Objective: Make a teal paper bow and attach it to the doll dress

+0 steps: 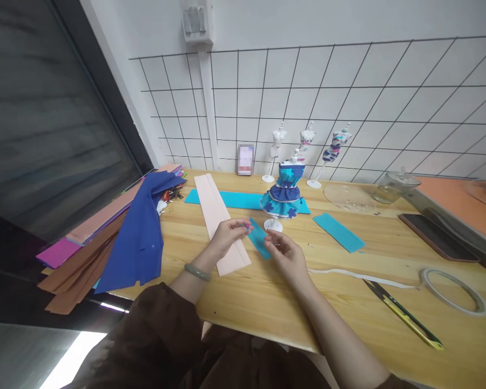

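Note:
My left hand (pixel 228 235) is closed in a pinch, with a tiny pinkish thing at its fingertips too small to name. To its right, my right hand (pixel 287 253) has thumb and fingers drawn together; what they hold, if anything, I cannot make out. Between the hands is a small turquoise piece (pixel 259 239) of thin, crepe-like material, its edges close to both sets of fingertips. Just beyond stands a miniature dress form (pixel 290 174) in a blue and turquoise ruffled dress, on a white round base (pixel 273 225). A pale pink strip (pixel 213 201) lies partly under my left hand.
Folded blue material (pixel 135 237) and brown strips are heaped at left. Turquoise strips (pixel 243 200) lie behind. Yellow snips (pixel 409 319), white ribbon (pixel 364 276) and a tape roll (pixel 456 292) lie at right. Smaller dress forms (pixel 278 145), a phone (pixel 245 160) and a glass jar (pixel 389 188) stand near the wall.

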A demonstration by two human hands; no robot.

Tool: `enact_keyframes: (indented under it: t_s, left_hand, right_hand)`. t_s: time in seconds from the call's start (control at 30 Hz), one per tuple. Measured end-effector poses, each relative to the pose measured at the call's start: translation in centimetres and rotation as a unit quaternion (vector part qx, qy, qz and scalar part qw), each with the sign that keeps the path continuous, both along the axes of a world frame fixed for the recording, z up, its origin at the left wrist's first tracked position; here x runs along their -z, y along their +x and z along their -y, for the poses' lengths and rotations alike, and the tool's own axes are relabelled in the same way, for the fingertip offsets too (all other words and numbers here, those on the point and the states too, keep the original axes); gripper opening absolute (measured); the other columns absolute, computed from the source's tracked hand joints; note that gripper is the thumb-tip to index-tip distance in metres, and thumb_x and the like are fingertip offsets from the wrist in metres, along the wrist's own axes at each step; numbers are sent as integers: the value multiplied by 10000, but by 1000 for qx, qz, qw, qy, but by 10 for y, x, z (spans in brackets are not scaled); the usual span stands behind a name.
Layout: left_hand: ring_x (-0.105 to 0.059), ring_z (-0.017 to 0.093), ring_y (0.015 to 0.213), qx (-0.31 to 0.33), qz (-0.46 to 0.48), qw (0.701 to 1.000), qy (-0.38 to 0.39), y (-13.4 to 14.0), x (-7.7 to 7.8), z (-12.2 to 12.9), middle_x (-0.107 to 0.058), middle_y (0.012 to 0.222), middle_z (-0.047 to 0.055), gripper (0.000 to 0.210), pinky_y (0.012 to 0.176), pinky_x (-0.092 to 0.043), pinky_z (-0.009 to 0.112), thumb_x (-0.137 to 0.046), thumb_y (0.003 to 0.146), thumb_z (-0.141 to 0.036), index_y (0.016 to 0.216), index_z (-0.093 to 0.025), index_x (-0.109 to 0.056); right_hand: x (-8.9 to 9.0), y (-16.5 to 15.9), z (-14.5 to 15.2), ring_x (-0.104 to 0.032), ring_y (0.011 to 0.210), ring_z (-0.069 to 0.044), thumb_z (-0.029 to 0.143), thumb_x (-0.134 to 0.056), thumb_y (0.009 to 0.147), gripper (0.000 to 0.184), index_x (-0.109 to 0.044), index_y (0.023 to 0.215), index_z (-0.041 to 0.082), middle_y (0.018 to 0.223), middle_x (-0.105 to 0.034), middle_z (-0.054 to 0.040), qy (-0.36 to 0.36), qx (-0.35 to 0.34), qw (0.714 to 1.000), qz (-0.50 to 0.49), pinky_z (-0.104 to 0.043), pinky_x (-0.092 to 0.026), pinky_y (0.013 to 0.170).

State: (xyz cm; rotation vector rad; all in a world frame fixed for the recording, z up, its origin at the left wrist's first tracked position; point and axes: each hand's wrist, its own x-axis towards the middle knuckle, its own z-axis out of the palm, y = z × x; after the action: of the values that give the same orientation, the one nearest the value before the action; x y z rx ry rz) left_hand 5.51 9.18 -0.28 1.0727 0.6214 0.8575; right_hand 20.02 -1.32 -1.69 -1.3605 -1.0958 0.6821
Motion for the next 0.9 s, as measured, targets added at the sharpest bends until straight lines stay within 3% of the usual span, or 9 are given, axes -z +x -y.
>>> enact_keyframes:
  t_s: [0.1, 0.2, 0.27, 0.4, 0.5, 0.63, 0.73, 0.83, 0.9]
  left_hand:
    - [-633, 157, 817, -24, 22, 999, 29, -3, -5, -4, -658, 857, 51, 384, 874, -443, 372, -745, 591, -209, 950, -127, -636]
    - [-619, 125, 752, -42, 10, 996, 72, -17, -20, 0, -636, 829, 20, 517, 779, -476, 320, -737, 612, -232, 1100, -163, -580]
    - [-589, 95, 681, -58, -33, 991, 114, -35, -33, 9, -616, 775, 7, 485, 689, -473, 260, -728, 626, -255, 1080, -148, -595]
    - [-517, 65, 577, -156, -143, 960, 181, -96, -49, 36, -589, 657, -4, 320, 571, -419, 197, -724, 621, -300, 873, -117, -653]
    - [-489, 66, 518, -269, -190, 928, 174, -155, -48, 65, -556, 580, -27, 287, 510, -383, 189, -742, 585, -315, 770, -132, -621]
    - [-492, 77, 513, -359, -227, 894, 144, -231, -27, 110, -545, 552, -31, 249, 531, -393, 205, -722, 600, -324, 713, -143, -594]
    - [-496, 95, 522, -394, -303, 861, 109, -270, 4, 142, -551, 567, -11, 283, 554, -416, 235, -649, 667, -394, 789, -139, -640]
    - [-564, 132, 613, -350, -471, 808, 52, -291, 45, 165, -611, 730, 31, 404, 615, -461, 276, -553, 715, -454, 975, -159, -647]
    - [-596, 174, 640, -334, -512, 791, 31, -296, 70, 172, -639, 751, 58, 369, 630, -470, 312, -550, 711, -401, 959, -151, -660]
  right_hand:
    - [1, 0, -1, -612, 810, -200, 440, -599, 727, 448, -595, 1057, 137, 920, -659, -105, -6, 1, 1000, 17, -333, -491, 701]
    - [2, 2, 0, -612, 783, -199, 453, -600, 719, 459, -608, 1043, 129, 892, -670, -104, -11, -2, 1000, 22, -335, -484, 706]
    - [2, 2, 2, -614, 769, -198, 461, -598, 715, 464, -614, 1040, 129, 884, -677, -103, -17, -6, 999, 27, -341, -480, 712]
    - [2, 2, 6, -621, 778, -205, 456, -590, 718, 441, -634, 1027, 144, 923, -684, -105, -35, -7, 996, 85, -343, -476, 719]
    - [-1, -1, 10, -626, 771, -205, 446, -571, 734, 413, -645, 1014, 152, 921, -689, -100, -42, -16, 990, 135, -329, -481, 698]
    - [-3, -5, 15, -623, 733, -194, 433, -544, 755, 375, -652, 1002, 173, 891, -696, -75, -45, -41, 975, 213, -310, -481, 665]
    - [-1, -7, 17, -625, 762, -195, 420, -528, 768, 355, -648, 1011, 190, 947, -689, -67, -42, -59, 965, 251, -305, -482, 667]
    - [2, -7, 16, -624, 773, -199, 416, -519, 773, 343, -648, 1009, 202, 951, -688, -60, -38, -73, 956, 283, -311, -483, 670]
    - [4, -5, 16, -624, 786, -203, 415, -506, 781, 343, -647, 1008, 199, 956, -686, -62, -38, -82, 952, 293, -322, -485, 690]
